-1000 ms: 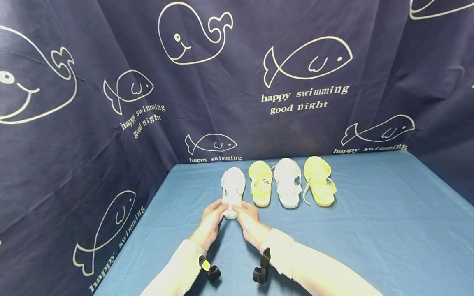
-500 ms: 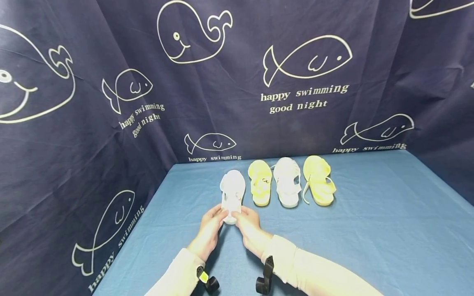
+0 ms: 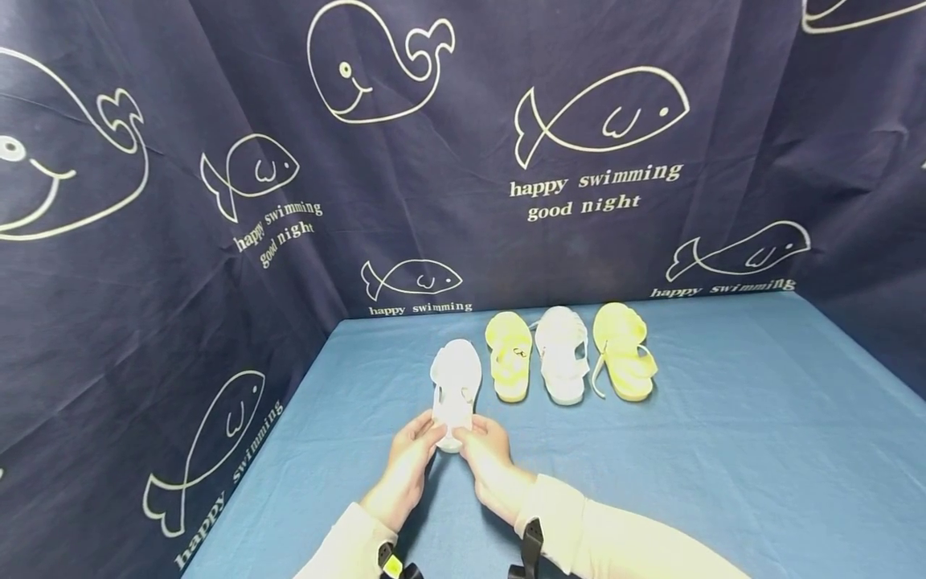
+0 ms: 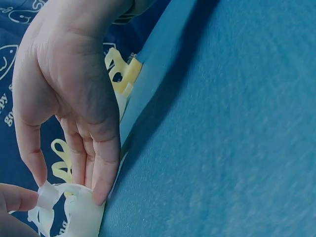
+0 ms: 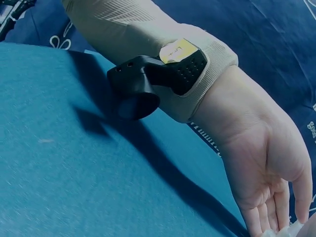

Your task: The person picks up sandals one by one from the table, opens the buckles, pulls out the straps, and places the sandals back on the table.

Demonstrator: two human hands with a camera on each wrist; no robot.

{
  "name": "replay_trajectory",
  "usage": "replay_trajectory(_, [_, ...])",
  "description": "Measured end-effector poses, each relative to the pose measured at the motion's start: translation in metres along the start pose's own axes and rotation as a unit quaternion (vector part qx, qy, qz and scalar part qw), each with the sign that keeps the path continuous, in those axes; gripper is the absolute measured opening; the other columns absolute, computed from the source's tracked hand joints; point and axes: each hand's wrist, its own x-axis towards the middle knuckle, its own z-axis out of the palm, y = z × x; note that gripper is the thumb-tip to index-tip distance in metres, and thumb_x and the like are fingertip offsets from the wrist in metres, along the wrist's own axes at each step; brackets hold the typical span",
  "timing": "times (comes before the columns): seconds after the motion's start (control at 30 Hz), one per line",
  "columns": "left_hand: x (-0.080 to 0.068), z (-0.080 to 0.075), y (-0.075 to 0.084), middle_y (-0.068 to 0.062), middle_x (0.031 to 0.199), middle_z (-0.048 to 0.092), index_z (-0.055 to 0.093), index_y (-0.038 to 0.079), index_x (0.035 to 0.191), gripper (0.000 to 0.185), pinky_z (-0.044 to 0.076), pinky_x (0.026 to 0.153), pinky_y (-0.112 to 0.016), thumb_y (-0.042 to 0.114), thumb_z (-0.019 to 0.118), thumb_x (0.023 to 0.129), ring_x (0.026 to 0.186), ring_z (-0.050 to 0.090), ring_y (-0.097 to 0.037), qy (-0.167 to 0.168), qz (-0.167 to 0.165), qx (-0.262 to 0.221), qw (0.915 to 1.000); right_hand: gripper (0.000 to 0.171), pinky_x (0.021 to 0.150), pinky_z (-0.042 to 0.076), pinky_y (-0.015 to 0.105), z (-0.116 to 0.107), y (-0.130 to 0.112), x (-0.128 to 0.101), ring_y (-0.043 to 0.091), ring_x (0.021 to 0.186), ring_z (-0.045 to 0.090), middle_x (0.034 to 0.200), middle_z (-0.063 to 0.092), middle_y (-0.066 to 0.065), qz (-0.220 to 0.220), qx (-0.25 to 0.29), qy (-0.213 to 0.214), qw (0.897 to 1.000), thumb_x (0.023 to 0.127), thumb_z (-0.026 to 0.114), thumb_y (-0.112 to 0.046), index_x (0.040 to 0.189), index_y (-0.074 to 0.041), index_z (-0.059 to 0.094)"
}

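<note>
On the blue counter (image 3: 723, 450), both the left hand (image 3: 407, 454) and right hand (image 3: 488, 450) are pinching the white sandal's (image 3: 454, 386) near end, seemingly its heel; it is lying lengthwise, pointing far.

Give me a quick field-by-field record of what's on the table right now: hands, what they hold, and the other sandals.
left hand: pinches the heel end of the white plastic sandal
right hand: grips the same heel end from the other side
held sandal: toe points away from the person; lies at the left end of the row, nearer the person than the rest
row beside it, left to right: yellow plastic sandal, second white sandal, second yellow sandal
surface: blue cloth-covered table
backdrop: dark blue whale-print curtain
</note>
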Motion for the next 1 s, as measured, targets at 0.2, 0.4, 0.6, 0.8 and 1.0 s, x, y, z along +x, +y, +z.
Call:
replay_trajectory(0.2, [-0.006, 0.0, -0.001, -0.035, 0.145, 0.037, 0.032, -0.015, 0.142, 0.059, 0.028, 0.116, -0.052, 0.006, 0.057, 0.092, 0.138, 0.035, -0.042, -0.001, 0.004, 0.005, 1.0, 0.056, 0.096, 0.05, 0.047, -0.001, -0.001, -0.006, 0.037, 0.115, 0.056, 0.13, 0.051, 0.034, 0.003, 0.003, -0.002, 1.0, 0.083, 0.06, -0.002, 0.133, 0.017, 0.041])
replay_trajectory(0.4, [-0.012, -0.001, -0.002, -0.035, 0.145, 0.037, 0.03, -0.016, 0.142, 0.061, 0.027, 0.116, -0.053, 0.007, 0.057, 0.092, 0.138, 0.034, -0.042, -0.001, 0.007, 0.011, 0.9999, 0.057, 0.095, 0.05, 0.048, -0.003, 0.001, -0.01, 0.036, 0.112, 0.056, 0.13, 0.05, 0.035, 0.005, 0.007, -0.008, 1.0, 0.084, 0.06, -0.001, 0.133, 0.018, 0.04])
replay_trajectory(0.6, [-0.014, -0.002, -0.004, -0.036, 0.146, 0.035, 0.029, -0.017, 0.142, 0.06, 0.026, 0.116, -0.053, 0.005, 0.054, 0.093, 0.139, 0.033, -0.043, -0.003, 0.018, -0.001, 0.9998, 0.056, 0.091, 0.052, 0.044, -0.003, 0.004, -0.011, 0.032, 0.109, 0.058, 0.128, 0.052, 0.033, -0.002, 0.005, -0.009, 1.0, 0.084, 0.061, -0.001, 0.133, 0.016, 0.041])
replay_trajectory(0.8, [-0.015, 0.0, 0.001, -0.036, 0.141, 0.042, 0.033, -0.017, 0.14, 0.059, 0.033, 0.113, -0.052, 0.007, 0.058, 0.092, 0.134, 0.04, -0.044, -0.002, 0.028, 0.051, 0.9983, 0.054, 0.091, 0.052, 0.044, -0.007, 0.007, -0.01, 0.029, 0.107, 0.059, 0.127, 0.053, 0.032, -0.016, -0.004, -0.021, 1.0, 0.085, 0.061, -0.005, 0.131, 0.017, 0.043])
replay_trajectory(1.0, [-0.006, 0.001, 0.01, -0.036, 0.144, 0.036, 0.03, -0.014, 0.141, 0.067, 0.029, 0.114, -0.055, 0.011, 0.063, 0.089, 0.137, 0.033, -0.047, -0.005, 0.04, 0.134, 0.9902, 0.051, 0.091, 0.052, 0.044, -0.014, 0.007, -0.007, 0.028, 0.104, 0.059, 0.123, 0.056, 0.03, -0.024, -0.029, -0.027, 0.999, 0.088, 0.062, -0.008, 0.128, 0.018, 0.046])
